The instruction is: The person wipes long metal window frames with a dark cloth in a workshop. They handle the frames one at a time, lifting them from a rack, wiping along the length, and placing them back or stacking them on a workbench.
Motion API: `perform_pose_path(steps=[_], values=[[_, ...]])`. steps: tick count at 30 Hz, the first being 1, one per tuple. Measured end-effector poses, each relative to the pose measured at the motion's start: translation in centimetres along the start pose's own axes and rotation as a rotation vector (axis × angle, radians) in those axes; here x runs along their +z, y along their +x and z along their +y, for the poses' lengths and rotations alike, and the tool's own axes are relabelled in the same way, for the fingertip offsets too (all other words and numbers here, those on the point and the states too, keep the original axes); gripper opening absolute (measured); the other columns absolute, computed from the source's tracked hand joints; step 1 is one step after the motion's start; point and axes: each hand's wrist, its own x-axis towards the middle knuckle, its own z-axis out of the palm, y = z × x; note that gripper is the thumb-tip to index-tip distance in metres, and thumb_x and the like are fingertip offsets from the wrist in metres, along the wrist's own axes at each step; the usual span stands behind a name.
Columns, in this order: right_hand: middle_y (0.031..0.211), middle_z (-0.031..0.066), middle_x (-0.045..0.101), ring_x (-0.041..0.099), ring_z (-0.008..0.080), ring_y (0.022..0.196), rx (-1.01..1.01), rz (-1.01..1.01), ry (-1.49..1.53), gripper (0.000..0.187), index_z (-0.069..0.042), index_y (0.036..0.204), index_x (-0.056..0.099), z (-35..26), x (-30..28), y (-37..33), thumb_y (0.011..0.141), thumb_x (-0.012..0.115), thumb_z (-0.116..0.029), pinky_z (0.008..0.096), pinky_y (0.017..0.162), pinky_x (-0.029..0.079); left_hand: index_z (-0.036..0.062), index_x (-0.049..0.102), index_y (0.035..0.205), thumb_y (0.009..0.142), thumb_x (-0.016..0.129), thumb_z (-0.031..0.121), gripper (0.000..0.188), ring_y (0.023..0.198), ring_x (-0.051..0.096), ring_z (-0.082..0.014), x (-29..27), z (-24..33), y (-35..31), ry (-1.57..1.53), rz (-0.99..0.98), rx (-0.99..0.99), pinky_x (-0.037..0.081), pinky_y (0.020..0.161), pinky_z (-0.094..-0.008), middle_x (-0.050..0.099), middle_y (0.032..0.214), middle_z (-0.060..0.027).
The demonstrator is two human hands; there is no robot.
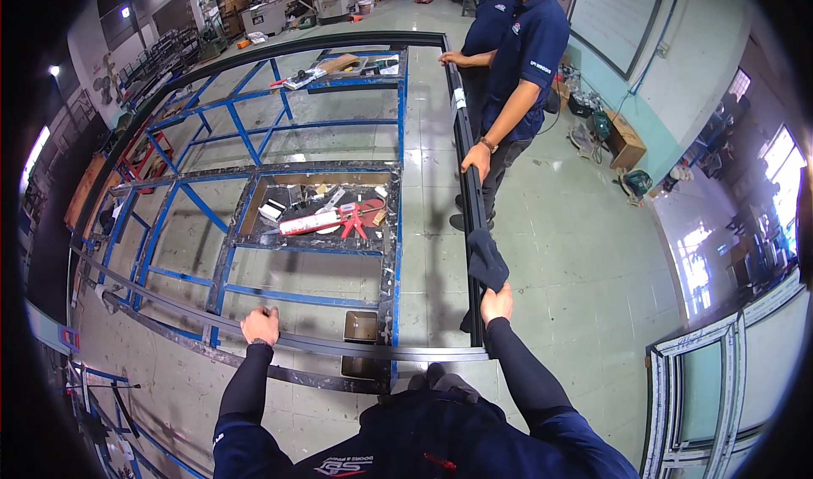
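A large dark metal frame (364,348) lies over a blue steel work stand, its near rail crossing in front of me. My left hand (260,325) is closed on this near rail, fingers curled over it. My right hand (497,303) is closed at the near right corner, gripping a black cloth (487,260) that lies against the frame's right-hand rail (463,132). The fingertips under the cloth are hidden. Farther along that rail, a co-worker (525,64) in a dark blue shirt has a hand (476,159) on it. A second person stands just behind.
On the blue stand (400,123), a tray (288,178) holds a red-and-white caulking gun (322,221) and scraps. Glazed white-edged panels (677,394) lean at lower right. Power tools (633,184) and a wooden box (622,140) sit by the right wall, below a whiteboard (616,17).
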Motion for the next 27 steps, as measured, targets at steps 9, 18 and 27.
perform_pose_path(steps=[9,18,27], values=[[0.119,0.0274,0.065,0.06,0.0443,0.115,0.007,0.006,0.014,0.039,0.0,0.121,0.058,0.2,0.2,0.1,0.088,0.056,-0.02,0.0478,0.099,0.046,0.0082,0.073,0.083,0.087,0.064,0.042,0.035,0.084,0.07,-0.0354,-0.6,0.3,-0.3,-0.007,-0.006,-0.003,0.046,0.089,-0.0434,0.073,0.081,-0.0157],[0.118,0.0293,0.064,0.06,0.0452,0.115,-0.006,-0.004,0.012,0.04,0.001,0.122,0.057,0.5,0.3,0.2,0.089,0.055,-0.02,0.0482,0.099,0.046,0.0083,0.073,0.082,0.087,0.064,0.042,0.035,0.084,0.07,-0.0359,-0.6,0.4,-0.3,-0.001,-0.01,-0.008,0.046,0.089,-0.0438,0.073,0.081,-0.0163],[0.118,0.0279,0.064,0.06,0.0439,0.114,0.002,-0.006,0.019,0.042,0.004,0.12,0.059,0.0,0.1,0.0,0.088,0.056,-0.023,0.0482,0.099,0.046,0.0083,0.073,0.082,0.086,0.064,0.042,0.035,0.084,0.07,-0.0365,-0.2,0.0,0.0,0.004,-0.003,-0.006,0.047,0.089,-0.0444,0.073,0.081,-0.0167]])
